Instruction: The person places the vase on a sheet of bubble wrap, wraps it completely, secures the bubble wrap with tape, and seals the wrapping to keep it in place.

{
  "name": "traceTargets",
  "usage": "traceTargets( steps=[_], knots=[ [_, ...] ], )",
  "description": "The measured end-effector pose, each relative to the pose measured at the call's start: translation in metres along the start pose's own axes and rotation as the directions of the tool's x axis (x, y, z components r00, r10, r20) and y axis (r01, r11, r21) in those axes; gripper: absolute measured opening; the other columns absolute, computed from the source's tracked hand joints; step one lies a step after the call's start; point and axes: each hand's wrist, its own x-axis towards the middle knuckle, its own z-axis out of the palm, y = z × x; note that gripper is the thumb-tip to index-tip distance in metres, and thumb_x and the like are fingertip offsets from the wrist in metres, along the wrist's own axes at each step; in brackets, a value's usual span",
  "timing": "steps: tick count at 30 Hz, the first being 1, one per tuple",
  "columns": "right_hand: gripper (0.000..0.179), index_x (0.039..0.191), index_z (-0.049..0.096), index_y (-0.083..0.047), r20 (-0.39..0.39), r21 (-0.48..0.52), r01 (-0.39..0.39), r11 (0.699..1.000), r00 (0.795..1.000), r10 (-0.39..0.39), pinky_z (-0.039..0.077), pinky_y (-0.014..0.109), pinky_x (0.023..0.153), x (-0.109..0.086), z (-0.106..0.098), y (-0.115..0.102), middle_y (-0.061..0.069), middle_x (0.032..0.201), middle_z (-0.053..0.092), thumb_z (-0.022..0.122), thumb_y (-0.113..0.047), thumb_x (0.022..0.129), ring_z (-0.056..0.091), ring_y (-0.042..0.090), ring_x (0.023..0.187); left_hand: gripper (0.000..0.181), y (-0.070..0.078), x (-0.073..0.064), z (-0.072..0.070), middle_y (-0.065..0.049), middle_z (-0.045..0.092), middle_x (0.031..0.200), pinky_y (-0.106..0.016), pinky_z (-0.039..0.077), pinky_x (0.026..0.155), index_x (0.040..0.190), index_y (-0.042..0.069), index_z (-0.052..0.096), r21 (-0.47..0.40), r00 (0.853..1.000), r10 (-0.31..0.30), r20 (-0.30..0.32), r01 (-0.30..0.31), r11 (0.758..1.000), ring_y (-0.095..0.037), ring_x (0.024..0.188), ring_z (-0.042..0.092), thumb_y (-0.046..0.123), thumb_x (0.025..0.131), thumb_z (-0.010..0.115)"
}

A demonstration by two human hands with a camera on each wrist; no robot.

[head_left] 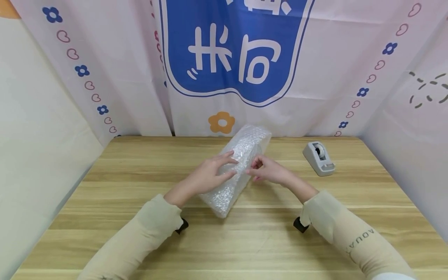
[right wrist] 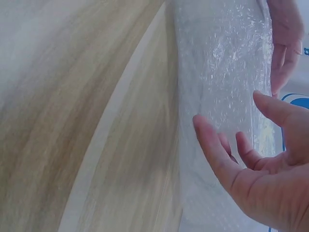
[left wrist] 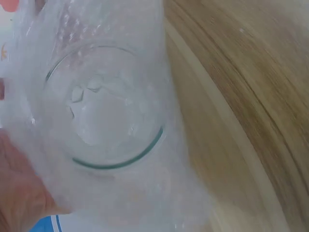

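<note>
A long bundle of clear bubble wrap (head_left: 249, 142) lies slantwise on the wooden table. Through its end, the left wrist view shows the round rim of a glass (left wrist: 118, 165) inside the layers. My left hand (head_left: 206, 175) rests on the bundle's left side, fingers spread and nearly straight across the top. On the opposite side, my right hand (head_left: 271, 170) is at the wrap's edge. Its thumb and index finger stand apart in the right wrist view, with the other fingers loosely bent and nothing held between them.
A grey tape dispenser (head_left: 319, 158) with a roll in it stands at the back right of the table (head_left: 140, 171). Behind the table hangs a printed cloth (head_left: 297, 116), close to the bundle's far end. Pale walls border both sides.
</note>
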Motion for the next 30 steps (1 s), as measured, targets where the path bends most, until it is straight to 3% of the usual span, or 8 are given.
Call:
traceTargets(
  steps=[6,11,20,22,24,28,29,30],
  knots=[
    [0.027,0.112,0.050,0.004,-0.005,-0.027,0.032,0.999,0.999,-0.032,0.058,0.048,0.090,0.002,-0.007,0.001,0.016,0.105,0.053,0.067,-0.014,0.100,0.063,0.028,0.094,0.042,0.006,-0.003,0.006,-0.011,0.029,0.165,-0.060,0.026,0.118,0.141,0.010,0.060,-0.121,1.000,-0.027,-0.008,0.026,0.992,-0.038,0.149,0.030,0.020,0.101,0.063],
    [0.026,0.113,0.051,0.004,0.007,-0.059,0.052,0.997,0.999,-0.052,0.056,0.050,0.092,0.005,-0.013,0.000,0.016,0.109,0.052,0.067,-0.011,0.098,0.058,0.023,0.094,0.051,0.015,-0.008,0.016,-0.016,0.024,0.166,-0.059,0.026,0.118,0.147,0.008,0.055,-0.155,0.998,-0.052,-0.023,0.047,0.987,-0.040,0.150,0.027,0.019,0.099,0.066],
    [0.036,0.123,0.053,0.005,0.035,-0.152,0.114,0.982,0.993,-0.110,0.055,0.044,0.092,0.001,-0.018,0.001,0.019,0.119,0.056,0.066,-0.019,0.100,0.058,0.032,0.108,0.054,0.021,-0.019,0.019,-0.015,0.024,0.166,-0.060,0.031,0.115,0.150,0.010,0.052,-0.062,0.997,-0.063,-0.051,0.059,0.996,-0.041,0.147,0.032,0.028,0.101,0.065],
    [0.038,0.125,0.055,0.003,0.028,-0.224,0.130,0.966,0.991,-0.127,0.054,0.042,0.091,-0.003,-0.021,0.001,0.019,0.121,0.058,0.066,-0.023,0.101,0.059,0.032,0.110,0.056,0.020,-0.022,0.015,-0.014,0.024,0.166,-0.059,0.032,0.115,0.152,0.012,0.050,-0.046,0.997,-0.061,-0.050,0.058,0.997,-0.041,0.145,0.035,0.031,0.101,0.065],
    [0.040,0.128,0.056,0.003,0.019,-0.283,0.141,0.949,0.990,-0.141,0.055,0.044,0.092,-0.007,-0.025,0.000,0.019,0.124,0.060,0.065,-0.025,0.101,0.062,0.034,0.110,0.059,0.017,-0.023,0.010,-0.015,0.023,0.167,-0.056,0.047,0.105,0.154,0.013,0.047,-0.040,0.997,-0.060,-0.050,0.059,0.997,-0.041,0.125,0.058,0.034,0.102,0.064],
    [0.045,0.136,0.054,0.006,0.002,-0.363,0.171,0.916,0.983,-0.182,0.051,0.052,0.101,-0.013,-0.037,-0.005,0.024,0.134,0.059,0.063,-0.023,0.103,0.060,0.041,0.119,0.063,0.010,-0.022,-0.005,-0.012,0.020,0.168,-0.057,0.051,0.100,0.157,0.015,0.042,0.009,0.995,-0.077,-0.069,0.078,0.997,-0.043,0.121,0.061,0.038,0.103,0.062],
    [0.047,0.138,0.053,0.007,-0.003,-0.382,0.176,0.907,0.981,-0.192,0.048,0.055,0.103,-0.014,-0.040,-0.006,0.025,0.138,0.057,0.063,-0.023,0.103,0.058,0.043,0.123,0.064,0.007,-0.021,-0.009,-0.012,0.019,0.168,-0.057,0.051,0.100,0.158,0.015,0.041,0.027,0.994,-0.083,-0.075,0.085,0.996,-0.043,0.113,0.063,0.039,0.103,0.062],
    [0.049,0.141,0.051,0.007,-0.010,-0.404,0.184,0.896,0.979,-0.205,0.046,0.057,0.106,-0.015,-0.043,-0.007,0.026,0.141,0.055,0.062,-0.022,0.104,0.054,0.045,0.128,0.065,0.004,-0.020,-0.013,-0.012,0.019,0.168,-0.059,0.045,0.106,0.158,0.015,0.041,0.058,0.993,-0.083,-0.088,0.088,0.994,-0.044,0.126,0.056,0.040,0.102,0.062]
  ],
)
